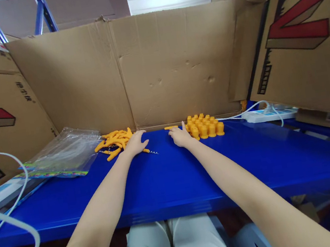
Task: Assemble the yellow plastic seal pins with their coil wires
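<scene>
A loose heap of orange corkscrew handles (114, 141) lies on the blue table (167, 177) at the back left. My left hand (136, 143) rests over the heap's right edge, fingers curled down; a metal corkscrew spiral (153, 152) pokes out beside it. A cluster of upright orange caps (206, 126) stands at the back right. My right hand (180, 136) lies against the cluster's left side, index finger raised, touching a small orange piece (170, 128). Whether either hand grips anything is hidden.
A cardboard wall (150, 67) closes off the back and both sides. Clear plastic bags (63, 154) lie at the left. A white power strip (268, 114) with cable sits at the right. White cables (14, 197) loop at the far left.
</scene>
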